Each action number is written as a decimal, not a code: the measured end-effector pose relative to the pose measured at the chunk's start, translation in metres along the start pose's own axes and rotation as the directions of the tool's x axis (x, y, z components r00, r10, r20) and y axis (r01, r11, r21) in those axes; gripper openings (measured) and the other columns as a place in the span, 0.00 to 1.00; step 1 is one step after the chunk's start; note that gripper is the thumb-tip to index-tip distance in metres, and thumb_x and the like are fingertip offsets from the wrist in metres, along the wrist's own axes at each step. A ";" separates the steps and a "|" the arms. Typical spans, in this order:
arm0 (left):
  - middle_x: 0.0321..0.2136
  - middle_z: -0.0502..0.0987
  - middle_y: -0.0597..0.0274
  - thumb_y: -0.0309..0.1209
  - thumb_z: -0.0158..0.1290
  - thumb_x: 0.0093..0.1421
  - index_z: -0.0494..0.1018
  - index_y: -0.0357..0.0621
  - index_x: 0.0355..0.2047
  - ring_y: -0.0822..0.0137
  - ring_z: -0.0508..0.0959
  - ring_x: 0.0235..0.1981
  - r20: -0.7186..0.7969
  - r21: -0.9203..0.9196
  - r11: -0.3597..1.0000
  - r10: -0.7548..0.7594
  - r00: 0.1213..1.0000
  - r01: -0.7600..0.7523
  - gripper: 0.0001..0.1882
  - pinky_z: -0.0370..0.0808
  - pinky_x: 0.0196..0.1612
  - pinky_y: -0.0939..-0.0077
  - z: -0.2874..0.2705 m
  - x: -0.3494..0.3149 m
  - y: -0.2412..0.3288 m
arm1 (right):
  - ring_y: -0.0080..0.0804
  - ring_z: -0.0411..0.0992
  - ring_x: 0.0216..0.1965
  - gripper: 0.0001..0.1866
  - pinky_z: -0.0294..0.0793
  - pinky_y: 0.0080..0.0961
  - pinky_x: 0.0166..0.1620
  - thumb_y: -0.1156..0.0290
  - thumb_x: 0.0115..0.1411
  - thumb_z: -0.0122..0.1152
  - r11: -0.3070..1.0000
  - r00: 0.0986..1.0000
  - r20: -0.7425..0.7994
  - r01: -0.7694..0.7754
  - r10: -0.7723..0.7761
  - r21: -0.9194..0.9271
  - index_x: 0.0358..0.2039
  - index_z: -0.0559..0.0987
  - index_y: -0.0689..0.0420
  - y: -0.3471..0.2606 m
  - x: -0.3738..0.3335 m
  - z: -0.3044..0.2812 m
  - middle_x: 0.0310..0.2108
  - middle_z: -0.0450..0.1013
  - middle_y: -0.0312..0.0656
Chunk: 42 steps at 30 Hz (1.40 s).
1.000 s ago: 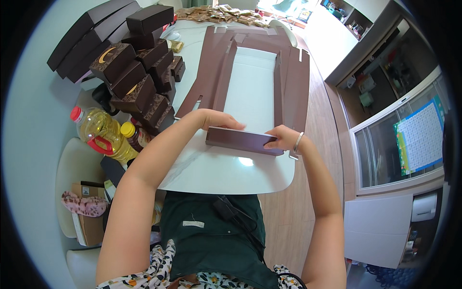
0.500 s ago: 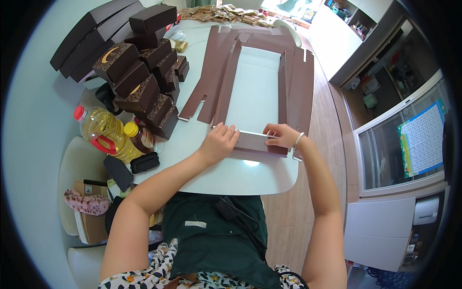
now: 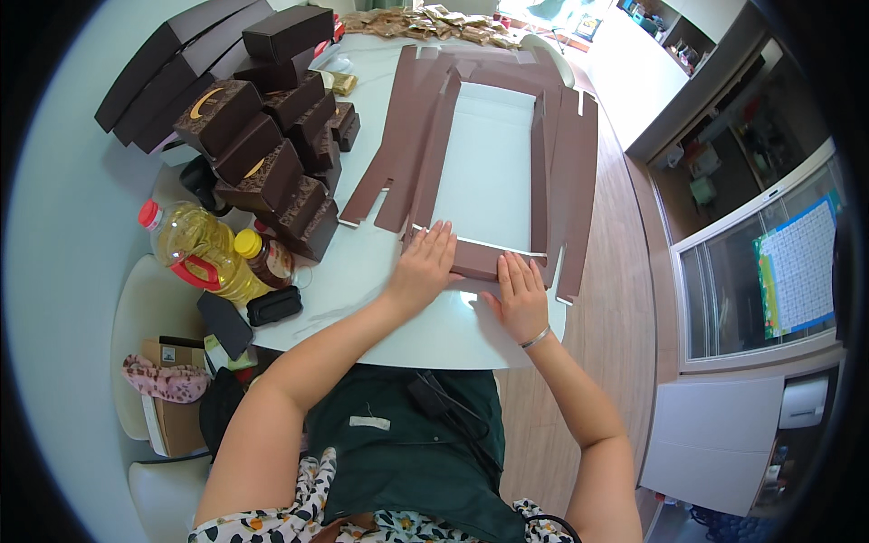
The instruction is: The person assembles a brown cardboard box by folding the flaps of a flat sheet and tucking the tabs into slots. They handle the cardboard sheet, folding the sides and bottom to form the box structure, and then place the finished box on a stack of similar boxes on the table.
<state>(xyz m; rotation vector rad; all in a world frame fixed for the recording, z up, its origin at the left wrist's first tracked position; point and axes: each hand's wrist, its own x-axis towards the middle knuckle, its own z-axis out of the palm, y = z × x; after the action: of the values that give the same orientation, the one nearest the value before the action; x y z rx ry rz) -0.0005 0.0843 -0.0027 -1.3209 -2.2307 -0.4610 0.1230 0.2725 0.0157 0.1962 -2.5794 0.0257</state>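
Observation:
A brown cardboard box with raised side walls and a white inside lies lengthwise before me. Flat brown cardboard blanks are spread under and around it. Across the near left corner lies my left hand, fingers extended together over the near wall. My right hand rests its straight fingers on the right part of that same wall, thumb held apart. Neither hand grasps anything. Between the two hands, the brown near wall shows with a white line along its inner edge.
Dark patterned boxes are stacked on the left of the white table. In front of them stand an oil bottle and a yellow-capped jar, beside a black case. Golden packets cover the far end.
My right hand has let go of the near wall's top edge and now lies flat on it. My left hand's fingers have straightened over the corner. The near wall looks folded down lower.

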 end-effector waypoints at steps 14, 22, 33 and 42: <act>0.28 0.71 0.60 0.41 0.66 0.43 0.71 0.39 0.31 0.61 0.74 0.34 0.182 -0.068 0.997 -0.011 0.983 0.024 0.22 0.74 0.39 0.68 -0.003 0.010 -0.005 | 0.37 0.76 0.38 0.13 0.76 0.34 0.41 0.63 0.56 0.63 0.949 0.914 0.398 -0.187 0.074 0.253 0.41 0.77 0.51 0.033 0.024 0.001 0.39 0.75 0.36; 0.26 0.74 0.61 0.46 0.66 0.43 0.70 0.43 0.26 0.60 0.77 0.31 0.421 -0.086 0.994 -0.030 0.906 0.073 0.22 0.75 0.30 0.66 -0.004 0.025 -0.009 | 0.39 0.75 0.35 0.10 0.75 0.36 0.38 0.59 0.58 0.62 0.989 0.810 0.586 -0.107 0.027 0.102 0.34 0.76 0.50 0.036 0.041 -0.002 0.34 0.73 0.36; 0.26 0.76 0.64 0.46 0.69 0.36 0.76 0.45 0.22 0.61 0.74 0.40 0.587 -0.083 0.981 0.192 0.786 -0.178 0.21 0.69 0.49 0.59 -0.030 0.052 -0.037 | 0.41 0.77 0.38 0.09 0.76 0.35 0.41 0.71 0.51 0.58 0.991 0.418 0.901 -0.110 0.115 -0.076 0.35 0.80 0.51 0.030 0.085 -0.007 0.34 0.77 0.41; 0.35 0.73 0.65 0.30 0.67 0.33 0.74 0.46 0.26 0.60 0.69 0.48 0.409 -0.389 0.921 0.170 0.897 0.002 0.17 0.63 0.57 0.56 -0.041 0.028 -0.072 | 0.40 0.74 0.42 0.18 0.75 0.34 0.45 0.64 0.49 0.67 0.973 0.750 0.661 -0.143 -0.014 0.182 0.41 0.78 0.53 -0.034 0.097 0.027 0.39 0.73 0.40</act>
<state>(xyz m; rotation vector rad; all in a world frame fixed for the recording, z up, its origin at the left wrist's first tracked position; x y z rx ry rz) -0.0654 0.0488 0.0449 -1.8757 -2.5119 -0.6431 0.0325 0.2243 0.0434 0.2276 -3.3007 0.3309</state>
